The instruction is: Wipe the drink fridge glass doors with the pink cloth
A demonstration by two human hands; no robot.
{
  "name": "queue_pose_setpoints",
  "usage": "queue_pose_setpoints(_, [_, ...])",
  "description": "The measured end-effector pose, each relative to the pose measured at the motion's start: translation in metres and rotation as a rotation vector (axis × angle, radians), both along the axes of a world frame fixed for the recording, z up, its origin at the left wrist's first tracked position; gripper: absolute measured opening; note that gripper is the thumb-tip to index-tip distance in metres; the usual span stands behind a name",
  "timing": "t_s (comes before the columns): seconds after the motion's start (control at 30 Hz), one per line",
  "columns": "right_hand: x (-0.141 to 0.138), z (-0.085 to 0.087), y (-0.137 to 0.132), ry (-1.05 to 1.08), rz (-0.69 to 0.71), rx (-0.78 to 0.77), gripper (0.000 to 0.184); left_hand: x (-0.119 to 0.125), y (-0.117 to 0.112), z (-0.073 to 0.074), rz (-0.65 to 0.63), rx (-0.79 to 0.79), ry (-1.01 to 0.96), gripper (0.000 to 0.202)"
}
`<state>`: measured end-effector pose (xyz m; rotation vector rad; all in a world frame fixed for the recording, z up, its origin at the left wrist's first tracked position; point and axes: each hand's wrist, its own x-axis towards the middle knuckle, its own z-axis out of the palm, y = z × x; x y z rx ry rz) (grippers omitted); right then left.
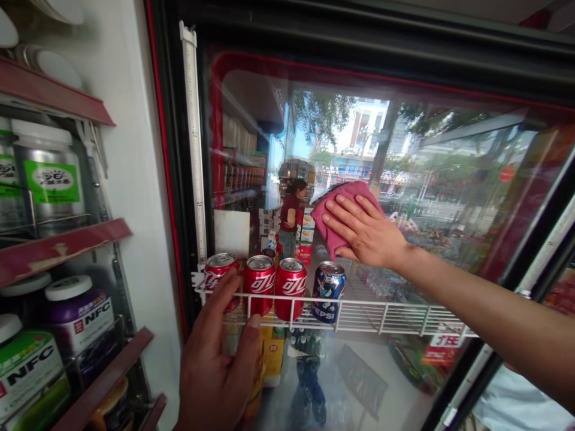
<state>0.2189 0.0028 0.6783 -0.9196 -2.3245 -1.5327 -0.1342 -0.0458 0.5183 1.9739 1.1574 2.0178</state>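
My right hand (363, 230) lies spread over a pink cloth (323, 218), holding it flat against the glass door (251, 143). Below it, a blue Pepsi can (330, 293) stands in a white wire rack (381, 311) on the inside of the door. Three red cola cans, among them a middle can (259, 284) and a can right of it (291, 287), share the rack. My left hand (218, 365) is held up in front of the rack's left end, fingers apart, partly covering the leftmost can (220, 263). Whether its fingertips touch that can or the rack is unclear.
Fridge shelves on the left hold jars and bottles, including a purple-labelled NFC bottle (81, 317) and a green-labelled jar (49, 179). A light strip (192, 137) runs up the door's left edge. A person (291, 212), trees and a street show in the glass.
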Motion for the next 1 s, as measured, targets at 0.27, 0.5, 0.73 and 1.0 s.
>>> queue_pose_setpoints(0.27, [-0.029, 0.001, 0.011, 0.016, 0.023, 0.029, 0.099, -0.005, 0.002, -0.003, -0.002, -0.018, 0.001, 0.059])
queue_pose_setpoints(0.5, [-0.111, 0.006, 0.041, 0.039, 0.071, -0.132, 0.096, -0.003, -0.003, -0.009, 0.009, -0.045, 0.019, 0.06])
queue_pose_setpoints(0.73, [-0.192, 0.021, 0.065, -0.293, -0.056, -0.204, 0.089, 0.002, -0.009, -0.009, 0.064, -0.137, -0.033, 0.06])
queue_pose_setpoints(1.0, [-0.145, 0.032, 0.04, -0.277, -0.126, -0.196, 0.086, 0.033, -0.017, 0.01, -0.029, -0.122, -0.062, 0.062])
